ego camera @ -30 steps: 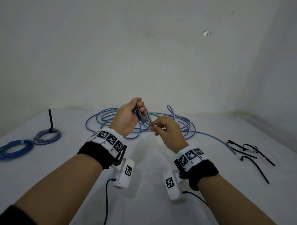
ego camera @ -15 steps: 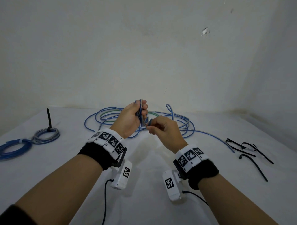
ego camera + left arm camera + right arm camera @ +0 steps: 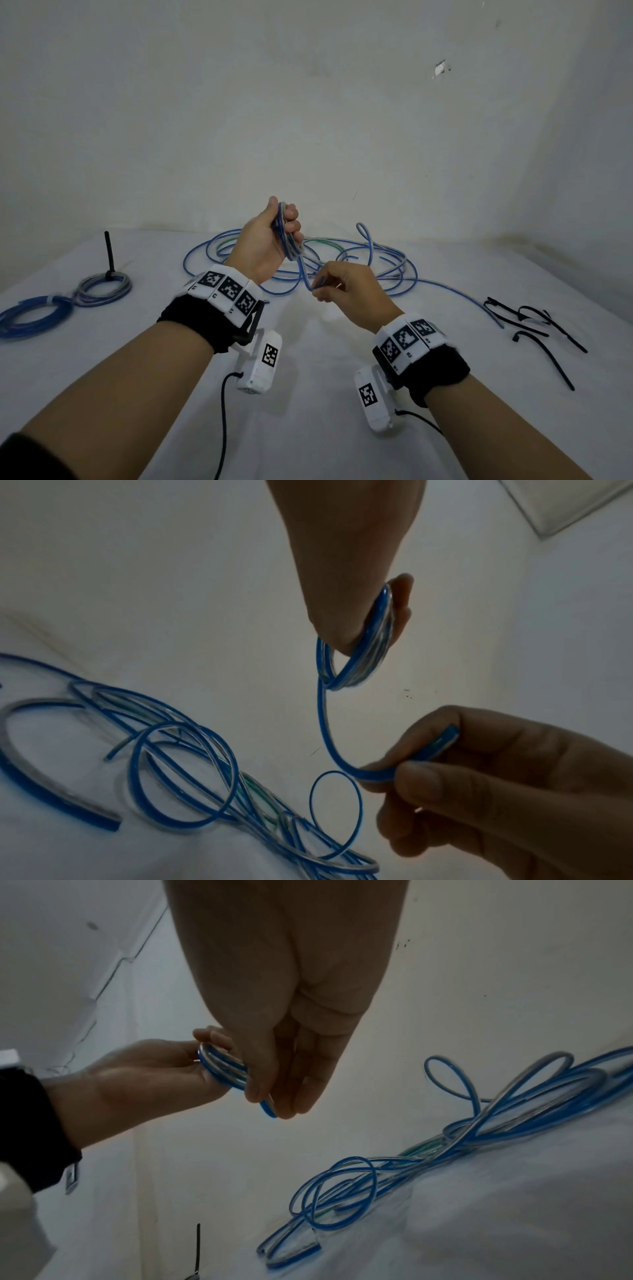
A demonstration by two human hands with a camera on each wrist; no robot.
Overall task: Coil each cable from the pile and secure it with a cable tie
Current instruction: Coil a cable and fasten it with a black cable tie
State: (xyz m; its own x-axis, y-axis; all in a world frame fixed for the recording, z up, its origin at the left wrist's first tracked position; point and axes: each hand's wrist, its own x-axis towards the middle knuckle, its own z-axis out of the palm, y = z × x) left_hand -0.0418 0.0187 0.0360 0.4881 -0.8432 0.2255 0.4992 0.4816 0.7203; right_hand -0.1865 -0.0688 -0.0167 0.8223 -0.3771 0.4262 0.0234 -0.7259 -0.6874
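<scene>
Above the white desk (image 3: 308,394), a small blue cable coil (image 3: 286,233) is gripped by the left hand (image 3: 263,240); its loose end (image 3: 435,746) is pinched by the right hand (image 3: 346,291), near the cable pile (image 3: 370,263)

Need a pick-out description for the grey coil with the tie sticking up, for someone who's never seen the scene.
Start at the white table and go to its far left side, where two finished coils lie side by side. The grey coil is the one nearer the wall; unlike the blue coil, it has a black cable tie standing upright.
</scene>
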